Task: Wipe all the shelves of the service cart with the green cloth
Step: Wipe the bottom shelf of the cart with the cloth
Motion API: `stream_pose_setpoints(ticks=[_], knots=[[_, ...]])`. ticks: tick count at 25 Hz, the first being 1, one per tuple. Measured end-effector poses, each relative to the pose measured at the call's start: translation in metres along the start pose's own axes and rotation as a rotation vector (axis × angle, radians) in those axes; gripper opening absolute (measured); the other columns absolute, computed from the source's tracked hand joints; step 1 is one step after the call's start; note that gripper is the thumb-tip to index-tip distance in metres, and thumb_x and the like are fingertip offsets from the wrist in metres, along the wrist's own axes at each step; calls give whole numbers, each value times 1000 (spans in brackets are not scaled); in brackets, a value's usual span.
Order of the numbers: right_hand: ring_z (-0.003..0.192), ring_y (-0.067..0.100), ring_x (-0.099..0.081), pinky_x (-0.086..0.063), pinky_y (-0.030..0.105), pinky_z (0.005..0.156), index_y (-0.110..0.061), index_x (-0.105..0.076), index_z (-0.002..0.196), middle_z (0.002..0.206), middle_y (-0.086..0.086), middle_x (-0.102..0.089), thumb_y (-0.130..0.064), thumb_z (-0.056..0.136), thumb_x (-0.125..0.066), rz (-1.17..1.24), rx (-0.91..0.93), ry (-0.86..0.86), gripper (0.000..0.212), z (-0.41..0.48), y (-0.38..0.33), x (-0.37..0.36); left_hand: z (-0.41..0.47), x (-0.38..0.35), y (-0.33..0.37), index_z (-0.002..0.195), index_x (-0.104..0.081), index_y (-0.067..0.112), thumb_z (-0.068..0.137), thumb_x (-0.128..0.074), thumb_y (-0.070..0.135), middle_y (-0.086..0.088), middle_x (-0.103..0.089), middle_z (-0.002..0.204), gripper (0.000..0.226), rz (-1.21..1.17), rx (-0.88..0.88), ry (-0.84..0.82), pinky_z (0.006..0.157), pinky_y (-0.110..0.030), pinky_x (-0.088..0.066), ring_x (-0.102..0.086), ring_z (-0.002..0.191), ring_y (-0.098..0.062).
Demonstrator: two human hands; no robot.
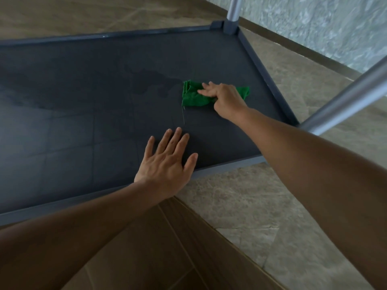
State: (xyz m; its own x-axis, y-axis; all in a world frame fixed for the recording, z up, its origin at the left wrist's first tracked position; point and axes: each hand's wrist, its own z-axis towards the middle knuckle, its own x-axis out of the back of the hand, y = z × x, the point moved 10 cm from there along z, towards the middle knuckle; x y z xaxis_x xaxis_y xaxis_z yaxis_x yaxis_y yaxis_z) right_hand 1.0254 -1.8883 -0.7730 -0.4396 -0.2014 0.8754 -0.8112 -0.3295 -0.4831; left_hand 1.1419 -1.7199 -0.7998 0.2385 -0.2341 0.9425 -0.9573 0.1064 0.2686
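Note:
A dark grey cart shelf [83,105] with a raised rim fills the left and middle of the view. The crumpled green cloth [193,96] lies on its right part. My right hand [222,97] lies on top of the cloth and presses it down, fingers stretched out towards the left. A loose thread trails from the cloth towards me. My left hand [167,162] rests flat on the shelf near the front rim, fingers spread. A darker wet patch [150,82] shows on the shelf just left of the cloth.
Two silver cart posts rise at the right: one at the far corner [233,9], one at the near right corner [345,101]. Tiled floor [251,206] surrounds the cart. A pale textured wall [324,24] with a dark skirting runs along the upper right.

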Motion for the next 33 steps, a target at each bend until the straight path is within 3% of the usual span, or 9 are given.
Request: stream_pose_setpoints(ticks=[5,10,15,25,30,33], knots=[[139,10,-28,-8,18,116,-10,-55,129,144,4,-43,29,74,-37,120,138,-129,70,-77,-10,-10,-3,0,-1,152,2,31,88,1,60,14,15,158,70,-8,5,12,118,-40,14,21,143,-4],[136,4,-32,-14,16,115,-11,-61,121,136,-5,-48,29,79,-40,234,168,-240,61,-134,-4,-14,-5,-1,-1,152,3,31,88,-1,58,14,15,158,70,-6,2,14,117,-39,15,21,143,-5],[136,10,-35,-16,25,118,-7,-60,122,138,2,-50,33,68,-36,155,241,-196,72,-116,-11,-9,-5,-3,-1,152,5,29,88,-5,53,12,17,158,70,14,9,18,116,-40,16,22,143,-6],[137,13,-34,-10,17,111,-10,-58,127,143,4,-47,28,72,-34,29,37,33,70,3,-1,3,-3,-3,0,152,3,29,86,0,54,11,15,159,70,23,-14,31,117,-42,14,21,144,-7],[140,14,-29,-7,20,116,-9,-54,130,145,6,-42,29,72,-33,74,63,-1,72,-23,-4,-3,-2,0,-2,152,-3,30,85,-7,54,12,8,160,71,-2,-21,50,118,-42,11,15,145,-6],[136,9,-33,-9,14,115,-8,-57,126,141,6,-47,30,73,-36,156,100,-56,69,-69,-4,-5,-2,0,-1,152,-4,29,86,-8,54,11,7,160,70,-7,-29,44,118,-42,10,14,145,-7]])
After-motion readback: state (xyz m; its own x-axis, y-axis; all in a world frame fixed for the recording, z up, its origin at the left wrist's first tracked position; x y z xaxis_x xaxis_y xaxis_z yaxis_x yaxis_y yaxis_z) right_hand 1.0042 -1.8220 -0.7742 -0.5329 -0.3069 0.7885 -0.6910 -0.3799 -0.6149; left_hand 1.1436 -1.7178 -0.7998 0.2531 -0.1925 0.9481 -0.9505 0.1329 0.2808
